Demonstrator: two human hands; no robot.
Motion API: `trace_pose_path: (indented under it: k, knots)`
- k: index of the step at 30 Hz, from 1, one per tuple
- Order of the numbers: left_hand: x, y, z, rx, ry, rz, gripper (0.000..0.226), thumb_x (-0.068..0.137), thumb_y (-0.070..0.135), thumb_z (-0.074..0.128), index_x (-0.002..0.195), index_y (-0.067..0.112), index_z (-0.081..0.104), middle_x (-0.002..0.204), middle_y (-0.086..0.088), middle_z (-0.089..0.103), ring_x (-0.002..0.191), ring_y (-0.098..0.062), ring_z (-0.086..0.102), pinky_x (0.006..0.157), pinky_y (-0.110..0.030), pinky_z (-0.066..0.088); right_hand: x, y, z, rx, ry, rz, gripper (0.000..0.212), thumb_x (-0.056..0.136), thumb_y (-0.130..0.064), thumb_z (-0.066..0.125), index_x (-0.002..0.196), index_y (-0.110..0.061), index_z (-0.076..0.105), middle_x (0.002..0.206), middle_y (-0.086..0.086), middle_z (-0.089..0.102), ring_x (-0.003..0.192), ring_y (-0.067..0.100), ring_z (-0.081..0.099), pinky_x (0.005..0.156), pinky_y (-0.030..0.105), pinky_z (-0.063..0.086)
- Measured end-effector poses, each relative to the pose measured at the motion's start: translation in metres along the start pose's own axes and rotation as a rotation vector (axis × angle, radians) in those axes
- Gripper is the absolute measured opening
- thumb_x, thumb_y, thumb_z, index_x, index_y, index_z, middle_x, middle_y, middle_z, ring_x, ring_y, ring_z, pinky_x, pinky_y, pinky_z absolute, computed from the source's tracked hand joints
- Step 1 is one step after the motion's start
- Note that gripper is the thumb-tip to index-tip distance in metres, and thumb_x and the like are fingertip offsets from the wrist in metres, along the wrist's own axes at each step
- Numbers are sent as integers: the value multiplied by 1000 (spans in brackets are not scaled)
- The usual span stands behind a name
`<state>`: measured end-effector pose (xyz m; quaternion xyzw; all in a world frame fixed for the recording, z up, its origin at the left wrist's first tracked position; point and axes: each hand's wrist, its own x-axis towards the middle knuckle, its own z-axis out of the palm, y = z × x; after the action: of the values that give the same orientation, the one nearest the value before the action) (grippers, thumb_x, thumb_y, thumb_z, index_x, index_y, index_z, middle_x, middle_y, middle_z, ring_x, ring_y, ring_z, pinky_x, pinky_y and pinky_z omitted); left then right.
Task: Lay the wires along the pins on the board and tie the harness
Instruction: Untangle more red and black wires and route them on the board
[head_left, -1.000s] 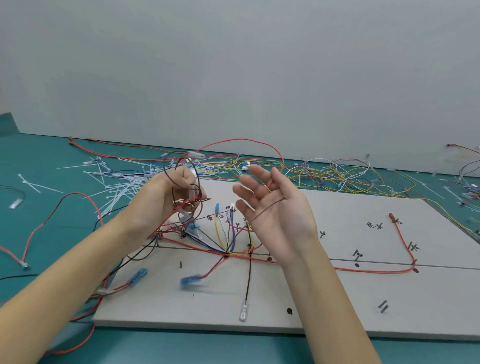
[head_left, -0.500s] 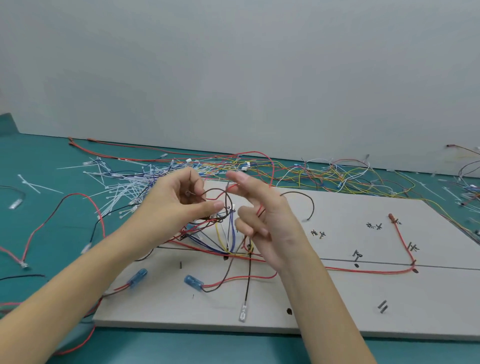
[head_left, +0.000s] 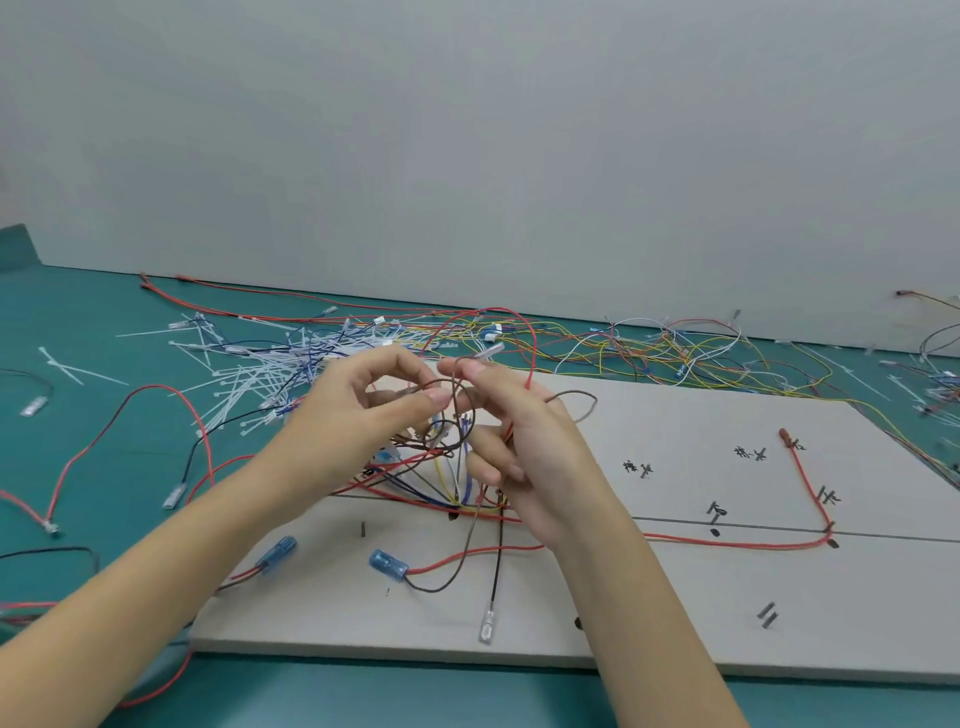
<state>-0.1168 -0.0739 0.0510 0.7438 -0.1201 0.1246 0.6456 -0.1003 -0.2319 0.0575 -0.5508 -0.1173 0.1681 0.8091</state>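
Observation:
A pale grey board (head_left: 675, 613) with dark pins lies on the green table. A red wire (head_left: 737, 544) runs along its right pins. Above the board's left part, a tangle of coloured wires (head_left: 441, 467) fans out. My left hand (head_left: 358, 415) pinches a thin brown wire (head_left: 441, 387) between thumb and fingers. My right hand (head_left: 519, 441) pinches the same wire's end near a clear terminal (head_left: 491, 351), and a red wire loop (head_left: 524, 332) arches over it. Both hands hover above the board, close together.
A heap of white cable ties (head_left: 249, 374) lies behind my left hand. Loose yellow, white and red wires (head_left: 649, 348) sprawl along the wall. Blue terminals (head_left: 387, 564) and a clear terminal (head_left: 487, 631) rest on the board's front. Stray red wires (head_left: 93, 447) lie at left.
My hands have come together over the tangle. The right hand went from an open palm to pinching the brown wire's end, and the red loop has risen over it.

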Motion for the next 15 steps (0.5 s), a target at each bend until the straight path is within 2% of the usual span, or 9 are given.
trace_pose_path:
  k: [5,8,10,13,15]
  knots:
    - [1,5,-3,21,-5,-71,35,100,25,40,79,11,65,63,10,65,55,-8,55,51,-13,41,2,-7,-7,99,113,-109,18,97,-20,53,96,-13,70,82,5,66,30,7,19,35,18,33]
    - [4,8,-10,-48,19,-117,46,98,36,37,69,20,68,70,3,67,62,-21,50,56,-24,41,4,-9,-10,151,191,-156,17,98,-17,51,97,-11,68,85,5,70,29,7,20,37,19,36]
    - [6,9,-15,-97,13,-138,50,91,47,36,64,22,69,70,-6,66,64,-24,51,62,-32,38,4,-11,-13,188,224,-165,18,97,-17,51,92,-12,67,81,4,69,29,7,20,37,19,35]
    - [8,9,-22,-84,31,-199,64,95,54,30,59,18,68,62,-8,63,54,-14,50,55,-30,32,3,-16,-19,259,260,-143,22,95,-17,51,80,-12,66,71,2,62,29,6,20,34,18,30]
    - [10,7,-27,-65,54,-226,67,97,55,28,57,18,68,64,-7,64,54,-12,50,57,-30,31,2,-18,-22,263,244,-123,26,95,-20,51,77,-11,66,70,2,60,28,6,19,34,17,27]
